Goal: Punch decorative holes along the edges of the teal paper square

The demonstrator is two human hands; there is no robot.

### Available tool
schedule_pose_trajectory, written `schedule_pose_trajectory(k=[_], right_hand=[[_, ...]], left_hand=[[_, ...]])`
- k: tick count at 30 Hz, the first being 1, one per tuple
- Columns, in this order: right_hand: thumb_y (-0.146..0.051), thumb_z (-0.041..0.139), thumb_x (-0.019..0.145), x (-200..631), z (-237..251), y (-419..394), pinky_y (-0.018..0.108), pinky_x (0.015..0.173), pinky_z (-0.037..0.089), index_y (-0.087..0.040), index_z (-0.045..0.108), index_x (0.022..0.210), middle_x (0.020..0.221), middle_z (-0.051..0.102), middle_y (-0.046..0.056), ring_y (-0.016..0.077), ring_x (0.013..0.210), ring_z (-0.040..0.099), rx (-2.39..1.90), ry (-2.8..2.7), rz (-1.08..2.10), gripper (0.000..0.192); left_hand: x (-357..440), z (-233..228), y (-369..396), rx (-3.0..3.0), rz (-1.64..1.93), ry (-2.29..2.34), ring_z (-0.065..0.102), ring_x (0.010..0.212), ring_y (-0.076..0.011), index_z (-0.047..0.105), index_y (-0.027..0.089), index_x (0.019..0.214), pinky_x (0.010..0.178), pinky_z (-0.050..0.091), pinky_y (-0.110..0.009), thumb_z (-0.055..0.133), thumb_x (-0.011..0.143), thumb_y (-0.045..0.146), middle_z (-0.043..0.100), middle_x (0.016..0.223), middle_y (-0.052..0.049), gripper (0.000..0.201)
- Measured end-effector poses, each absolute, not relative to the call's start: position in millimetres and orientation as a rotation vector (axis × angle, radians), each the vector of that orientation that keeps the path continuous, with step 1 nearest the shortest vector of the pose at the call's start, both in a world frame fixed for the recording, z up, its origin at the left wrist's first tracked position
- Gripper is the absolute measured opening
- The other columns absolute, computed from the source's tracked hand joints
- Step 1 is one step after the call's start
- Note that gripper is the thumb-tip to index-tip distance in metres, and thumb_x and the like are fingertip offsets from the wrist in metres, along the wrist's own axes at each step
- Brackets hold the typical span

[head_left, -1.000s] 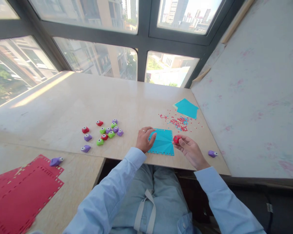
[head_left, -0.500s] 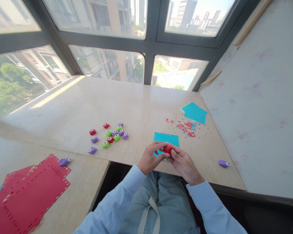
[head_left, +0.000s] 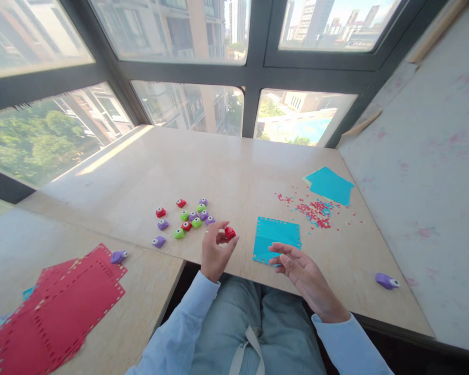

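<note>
Between the thumb and fingers of my left hand point(head_left: 214, 251) is a small red craft punch point(head_left: 230, 233), held just above the table. My right hand point(head_left: 303, 276) is empty, its fingers apart, over the lower right part of a blue paper sheet point(head_left: 275, 234). Punched holes run along the sheet's edges, and my fingers hide its lower right corner. Left of my left hand lies a loose group of several red, green and purple craft punches point(head_left: 193, 215).
Red punched sheets point(head_left: 78, 297) lie at the left, a purple punch point(head_left: 119, 257) on their corner. Red and blue paper bits point(head_left: 316, 212) are scattered right of centre, below more blue paper point(head_left: 330, 185). Another purple punch point(head_left: 386, 281) sits near the right wall.
My hands have moved apart. The red punch, earlier between both hands, has gone left in my left hand; my right hand has let go, uncovering more of the blue sheet. The view has shifted slightly.
</note>
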State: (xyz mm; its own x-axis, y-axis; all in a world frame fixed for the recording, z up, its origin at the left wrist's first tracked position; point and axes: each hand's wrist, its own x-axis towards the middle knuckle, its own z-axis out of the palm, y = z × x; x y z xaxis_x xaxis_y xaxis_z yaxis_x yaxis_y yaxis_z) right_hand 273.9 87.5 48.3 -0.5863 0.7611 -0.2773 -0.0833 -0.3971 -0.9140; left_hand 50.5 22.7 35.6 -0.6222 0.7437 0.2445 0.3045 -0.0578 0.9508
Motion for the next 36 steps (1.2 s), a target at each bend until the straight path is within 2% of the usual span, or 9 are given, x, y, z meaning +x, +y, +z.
schedule_pose_trajectory(k=[2,5,11,15,19,24,29,32,36], right_hand=[[-0.05,0.076,0.08,286,44,89,0.032,0.077,0.052,-0.023,0.069,0.112,0.12,0.063,0.011,0.0214,0.094,0.063,-1.016,-1.251,1.989,0.042],[-0.053,0.08,0.075,305,37,89,0.034,0.074,0.053,-0.021,0.071,0.108,0.113,0.065,0.012,0.0226,0.089,0.063,-1.114,-1.201,1.935,0.047],[-0.057,0.079,0.073,324,35,90,0.035,0.076,0.053,-0.021,0.07,0.105,0.111,0.066,0.011,0.023,0.088,0.063,-1.227,-1.272,1.755,0.049],[-0.061,0.073,0.075,329,35,99,0.037,0.079,0.053,-0.02,0.07,0.105,0.104,0.068,0.011,0.026,0.093,0.063,-1.297,-1.421,1.554,0.052],[-0.066,0.07,0.074,338,27,109,0.038,0.079,0.053,-0.02,0.069,0.103,0.1,0.069,0.011,0.0282,0.094,0.063,-1.378,-1.478,1.363,0.054],[-0.063,0.068,0.072,344,7,115,0.039,0.081,0.053,-0.018,0.066,0.106,0.095,0.068,0.011,0.0259,0.088,0.064,-1.461,-1.558,1.236,0.057],[-0.056,0.061,0.077,334,-1,121,0.039,0.078,0.054,-0.018,0.062,0.114,0.106,0.066,0.013,0.025,0.089,0.063,-1.463,-1.702,1.089,0.054],[-0.055,0.058,0.078,324,0,127,0.041,0.078,0.053,-0.017,0.061,0.118,0.115,0.063,0.014,0.0215,0.076,0.061,-1.451,-1.79,0.928,0.055],[-0.053,0.058,0.079,312,0,138,0.043,0.079,0.052,-0.016,0.058,0.126,0.119,0.062,0.015,0.0175,0.062,0.054,-1.44,-1.857,0.805,0.06]], left_hand=[[33,30,21,1.167,1.712,2.044,0.064,0.072,-0.0118,0.065,0.017,0.101,0.061,0.057,-0.024,0.071,0.076,0.023,0.061,0.102,-0.006,0.027],[16,23,17,1.292,1.6,2.233,0.062,0.072,-0.0128,0.067,0.017,0.103,0.056,0.054,-0.023,0.068,0.079,0.02,0.062,0.102,-0.008,0.024],[24,10,23,1.674,1.274,2.254,0.066,0.088,-0.0186,0.068,0.022,0.111,0.075,0.056,-0.03,0.063,0.084,0.015,0.069,0.1,-0.007,0.028],[35,5,34,1.751,1.124,2.222,0.066,0.081,-0.0162,0.068,0.023,0.114,0.071,0.055,-0.027,0.06,0.085,0.014,0.066,0.103,-0.007,0.032],[39,3,38,1.786,1.127,2.174,0.066,0.086,-0.018,0.065,0.023,0.117,0.076,0.056,-0.03,0.061,0.086,0.017,0.065,0.106,-0.008,0.033],[46,5,36,1.922,1.122,2.044,0.064,0.097,-0.0218,0.063,0.02,0.121,0.085,0.056,-0.036,0.059,0.089,0.02,0.064,0.109,-0.011,0.032],[56,2,39,1.977,1.1,1.96,0.063,0.102,-0.0228,0.061,0.021,0.125,0.089,0.055,-0.038,0.056,0.092,0.021,0.066,0.112,-0.012,0.034],[60,0,42,1.964,1.05,2.001,0.063,0.105,-0.0243,0.054,0.022,0.133,0.091,0.054,-0.042,0.059,0.088,0.018,0.067,0.114,-0.011,0.045],[62,1,45,1.982,1.0,1.978,0.063,0.1,-0.0239,0.062,0.022,0.121,0.088,0.054,-0.041,0.059,0.086,0.014,0.068,0.109,-0.01,0.036]])
